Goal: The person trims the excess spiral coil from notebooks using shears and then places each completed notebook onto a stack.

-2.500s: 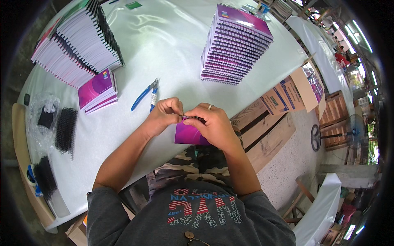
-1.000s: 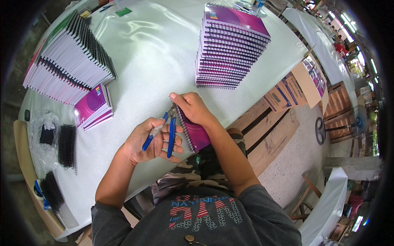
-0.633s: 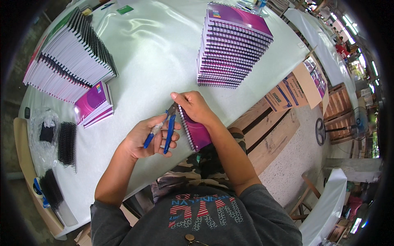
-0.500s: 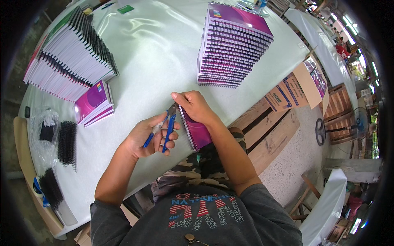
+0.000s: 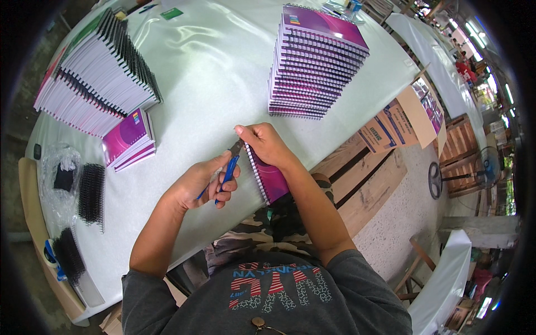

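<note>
Between notebook stacks (image 5: pixel 318 61) and a coil bag (image 5: pixel 64 178), the left hand (image 5: pixel 204 181) clasps blue pliers (image 5: pixel 228 170), the right hand (image 5: pixel 267 144) grips a purple notebook (image 5: pixel 271 178).

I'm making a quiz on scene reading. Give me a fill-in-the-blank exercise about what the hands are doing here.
1. The left hand grips pliers with ____ handles.
2. The right hand holds a purple ____ by its wire spine.
3. The tall purple stack stands on a ____ table.
4. Loose black coils lie to the person's ____.

Missing words: blue; notebook; white; left
</note>
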`<state>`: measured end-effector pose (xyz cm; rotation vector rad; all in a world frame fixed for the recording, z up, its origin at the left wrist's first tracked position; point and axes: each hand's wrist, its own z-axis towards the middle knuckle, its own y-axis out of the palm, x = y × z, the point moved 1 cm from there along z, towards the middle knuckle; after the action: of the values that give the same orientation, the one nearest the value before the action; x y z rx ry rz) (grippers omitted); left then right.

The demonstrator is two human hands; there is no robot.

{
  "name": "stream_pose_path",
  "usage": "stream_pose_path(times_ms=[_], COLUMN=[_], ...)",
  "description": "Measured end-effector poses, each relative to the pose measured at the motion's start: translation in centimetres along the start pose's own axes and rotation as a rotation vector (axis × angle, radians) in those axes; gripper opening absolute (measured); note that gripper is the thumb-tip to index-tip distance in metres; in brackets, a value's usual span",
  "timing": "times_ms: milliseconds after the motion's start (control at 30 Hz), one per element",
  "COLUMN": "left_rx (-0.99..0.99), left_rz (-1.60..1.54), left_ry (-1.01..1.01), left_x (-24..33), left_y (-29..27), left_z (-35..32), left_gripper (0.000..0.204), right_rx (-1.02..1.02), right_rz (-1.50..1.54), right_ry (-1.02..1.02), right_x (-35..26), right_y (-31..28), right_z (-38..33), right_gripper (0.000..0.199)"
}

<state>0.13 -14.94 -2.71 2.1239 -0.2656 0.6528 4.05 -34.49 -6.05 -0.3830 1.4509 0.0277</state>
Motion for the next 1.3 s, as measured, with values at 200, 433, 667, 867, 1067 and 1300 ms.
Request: stream_pose_path(times_ms=[200,433,667,867,1067,1300], left_rx=[0.075,-0.161,-0.125,0.421,0.937,0.922], left_rz=[0.078,-0.068,-0.204,0.816,1.865,1.853], left_ry=[-0.022,-0.036,-0.037,0.026,0.310,0.757], left_x=[0.4,0.2,0.0,1.8,2.5,3.2], left_y=[1.2,-0.7,-1.0,1.8,2.0,0.6], left_z=[0.1,0.1,0.6,-0.6,-1.9,-2.0], left_gripper=[0.061,0.065,0.066,0.056,0.035,0.051], right_rx=[0.041,0.024,0.039,0.032,-0.001,-0.032], right_rz=[0.124,0.081,0.080,0.035,-0.128,-0.096], right_ry=[0.023,0.023,0.020,-0.007,0.002,-0.044], right_x=[0.5,-0.2,-0.6,-0.3,-0.4,-0.7], right_y=[-0.5,-0.4,-0.3,-0.3,0.3,0.1], right_z=[-0.1,-0.1,-0.2,-0.3,-0.2,-0.3], right_gripper=[0.050,0.052,0.052,0.051,0.053,0.052])
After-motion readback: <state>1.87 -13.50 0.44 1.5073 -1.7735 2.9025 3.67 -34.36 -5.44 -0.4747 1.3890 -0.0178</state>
